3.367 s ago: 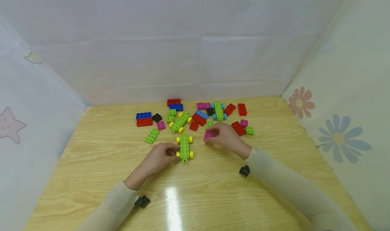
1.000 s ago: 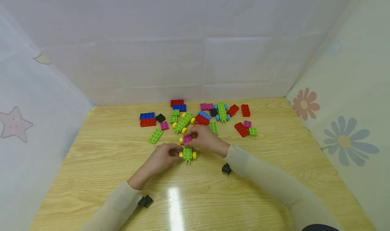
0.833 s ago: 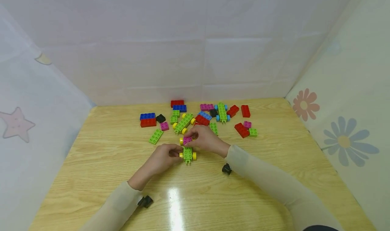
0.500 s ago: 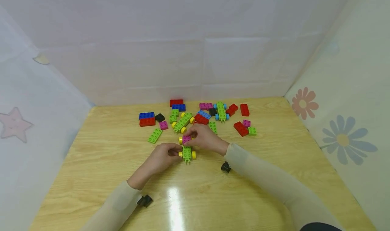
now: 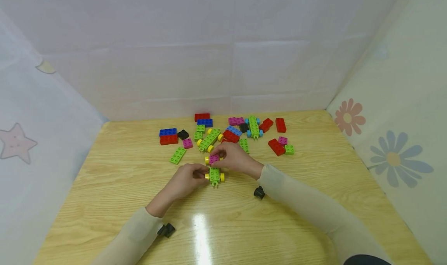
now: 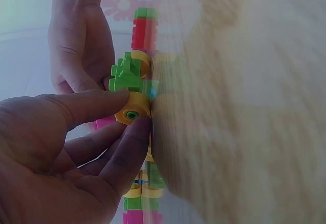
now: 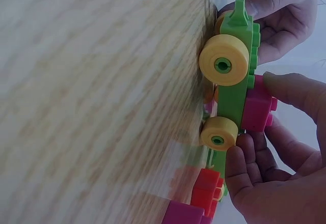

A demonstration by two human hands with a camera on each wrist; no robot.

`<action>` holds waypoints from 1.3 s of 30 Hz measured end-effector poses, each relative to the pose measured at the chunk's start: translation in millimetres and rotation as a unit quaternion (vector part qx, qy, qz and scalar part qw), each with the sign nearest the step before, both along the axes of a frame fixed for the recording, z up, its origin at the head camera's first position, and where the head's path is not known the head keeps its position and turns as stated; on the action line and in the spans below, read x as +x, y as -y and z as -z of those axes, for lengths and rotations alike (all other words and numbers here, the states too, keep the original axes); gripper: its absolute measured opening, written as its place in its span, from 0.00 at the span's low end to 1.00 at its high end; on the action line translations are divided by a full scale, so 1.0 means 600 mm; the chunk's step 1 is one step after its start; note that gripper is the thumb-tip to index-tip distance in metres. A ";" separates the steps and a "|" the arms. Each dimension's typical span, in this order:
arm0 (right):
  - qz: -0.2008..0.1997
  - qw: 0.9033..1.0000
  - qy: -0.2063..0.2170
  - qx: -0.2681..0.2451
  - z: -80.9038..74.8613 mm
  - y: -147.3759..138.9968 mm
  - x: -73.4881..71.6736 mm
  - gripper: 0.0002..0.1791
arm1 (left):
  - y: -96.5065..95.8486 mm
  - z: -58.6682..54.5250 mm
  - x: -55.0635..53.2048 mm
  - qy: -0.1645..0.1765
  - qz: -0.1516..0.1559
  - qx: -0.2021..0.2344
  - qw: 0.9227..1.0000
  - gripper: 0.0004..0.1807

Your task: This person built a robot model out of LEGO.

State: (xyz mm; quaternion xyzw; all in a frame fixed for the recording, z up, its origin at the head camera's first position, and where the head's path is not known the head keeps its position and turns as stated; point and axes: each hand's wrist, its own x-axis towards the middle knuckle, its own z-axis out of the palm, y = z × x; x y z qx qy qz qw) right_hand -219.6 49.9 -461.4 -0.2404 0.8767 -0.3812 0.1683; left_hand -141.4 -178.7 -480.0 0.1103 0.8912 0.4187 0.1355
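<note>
A green toy car base [image 5: 214, 175] with yellow wheels stands on the table in front of me, its hook end facing me. My left hand [image 5: 185, 181] pinches its near left wheel [image 6: 133, 111] between thumb and fingers, as the left wrist view shows. With thumb and fingers my right hand [image 5: 234, 158] grips a pink building brick [image 7: 257, 104], which sits on the studs toward the far end of the base. In the head view the right fingers partly cover that brick and the far right wheel.
Behind the hands lie a second yellow-wheeled base [image 5: 210, 140] and a blue-wheeled one [image 5: 253, 126]. Loose bricks surround them: red and blue ones [image 5: 168, 136] at left, a flat green one [image 5: 178, 155], red ones [image 5: 276, 147] at right. A pale cloth wall [image 5: 167, 78] stands behind.
Since the oldest frame, my right hand has carried the pink brick left from the table's middle onto the green base. Over the last second both hands stay almost still.
</note>
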 end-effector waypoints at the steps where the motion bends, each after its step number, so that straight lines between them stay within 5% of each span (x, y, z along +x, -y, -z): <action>1: 0.000 1.000 0.000 0.000 0.000 0.000 0.000 0.17 | 0.000 0.000 0.000 0.001 0.000 0.000 1.000 0.17; 39: 0.027 0.999 0.037 -0.023 -0.029 -0.048 -0.006 0.24 | 0.000 -0.001 0.001 0.008 -0.006 0.002 1.000 0.18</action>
